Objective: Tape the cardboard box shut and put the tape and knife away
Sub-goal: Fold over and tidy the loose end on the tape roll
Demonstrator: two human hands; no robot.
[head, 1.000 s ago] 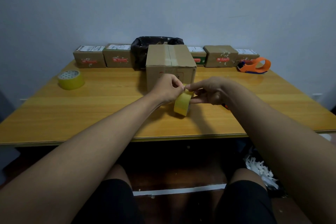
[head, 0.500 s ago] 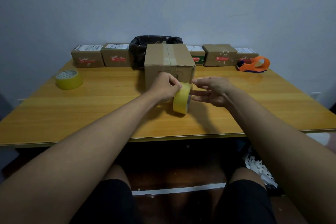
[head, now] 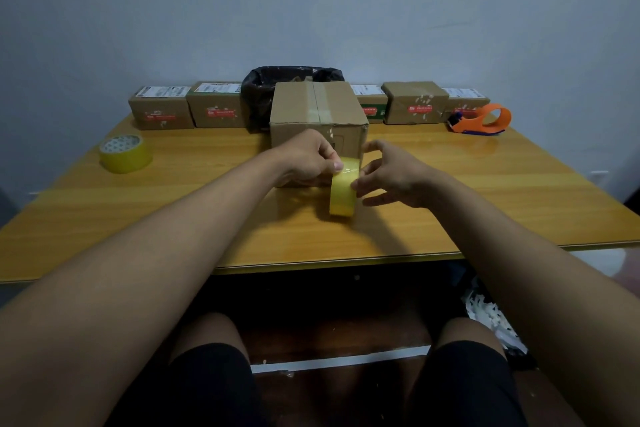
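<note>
Holding the yellow tape roll (head: 342,191) upright on its edge at the centre of the frame, the left hand (head: 309,159) pinches the top of the roll between thumb and curled fingers, while the right hand (head: 393,174) meets it from the right with fingers loosely spread, the fingertips touching the roll's side. The roll stands on the wooden table (head: 485,191), just in front of the cardboard box (head: 317,121), which sits a little above centre.

Judging by what shows, the taping is partly done. A strip of tape already runs along the seam on the box's top face, and the flaps look closed. Whether more strips are meant for the front or side faces cannot be told from here, and it is unclear whether the hands are picking at the tape's free end or simply steadying the roll. The putting-away still seems to lie ahead: this roll is in hand rather than stowed, and no knife is visible in the view.

A second yellow roll (head: 125,153) lies flat at the left of the frame, an orange tape dispenser (head: 482,120) sits at the upper right, and a row of small parcels (head: 214,104) lines the wall behind, with a black bag (head: 263,90) between them.
</note>
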